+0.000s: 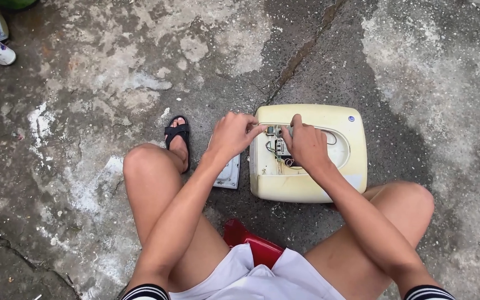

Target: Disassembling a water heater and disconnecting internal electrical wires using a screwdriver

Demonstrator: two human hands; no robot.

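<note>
Cream appliance casing (329, 119) lies on concrete floor (112, 72), opened, wiring exposed (280, 150). Left hand (231, 135) pinches at the opening's left edge; right hand (305, 145) rests curled inside, grip undetermined. Grey cover plate (230, 173) lies just left of casing. Red stool (251, 241) nearer the person.
</note>
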